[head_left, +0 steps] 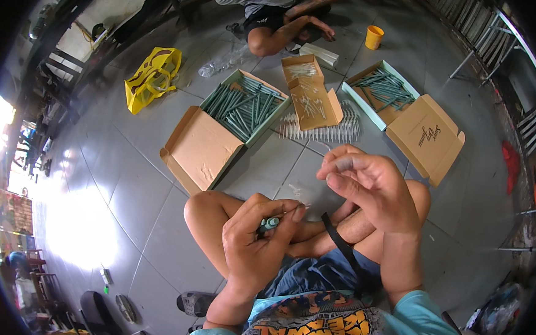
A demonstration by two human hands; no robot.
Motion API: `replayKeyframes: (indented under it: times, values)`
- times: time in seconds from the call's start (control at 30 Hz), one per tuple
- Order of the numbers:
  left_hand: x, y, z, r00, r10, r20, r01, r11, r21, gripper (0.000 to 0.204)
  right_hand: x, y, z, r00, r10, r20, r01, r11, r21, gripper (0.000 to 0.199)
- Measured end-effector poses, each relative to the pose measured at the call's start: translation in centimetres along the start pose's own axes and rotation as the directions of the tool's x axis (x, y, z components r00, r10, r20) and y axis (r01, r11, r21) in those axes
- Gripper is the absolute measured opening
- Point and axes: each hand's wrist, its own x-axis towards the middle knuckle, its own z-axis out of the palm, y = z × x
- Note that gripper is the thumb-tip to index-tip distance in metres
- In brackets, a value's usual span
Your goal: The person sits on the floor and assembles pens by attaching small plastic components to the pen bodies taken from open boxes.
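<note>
My left hand [247,233] is closed around slim teal pen-like tubes [270,224], their ends showing between the fingers. Its thumb and index finger pinch a tiny thin piece, too small to name. My right hand [373,188] is raised to the right of it, fingers curled and the thumb close to the fingertips; whatever they hold, if anything, I cannot make out. Beyond the hands, an open box [202,150] holds many similar teal tubes [246,110]. A smaller cardboard box [308,119] contains small white, slender pieces [311,103]. Clear pieces [321,130] stand in rows on the floor beside it.
Another open box [425,136] of teal tubes lies to the right. A yellow bag [152,79], a clear plastic bag [222,63] and an orange cup [373,37] rest farther off. Another person [283,19] sits opposite. Metal racks [494,49] line the right side.
</note>
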Motion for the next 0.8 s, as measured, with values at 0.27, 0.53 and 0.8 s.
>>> replayKeyframes:
  times: [0.27,0.53,0.8]
  values:
    - [0.3,0.3,-0.2,0.996,0.005,0.089,-0.006,1.000,0.013,0.012,3.3,-0.8,-1.6,0.946,0.247,0.210,-0.214,0.962,-0.170,0.024]
    - [0.5,0.0,-0.1,0.997,0.010,0.072,-0.011,1.000,0.016,0.012,4.3,-0.3,-2.0,0.921,0.262,0.288,-0.204,0.955,-0.215,0.024]
    - [0.3,-0.4,0.1,0.997,-0.025,0.074,0.025,1.000,0.008,0.012,4.5,0.6,-1.7,0.928,0.187,0.322,-0.136,0.975,-0.173,0.025]
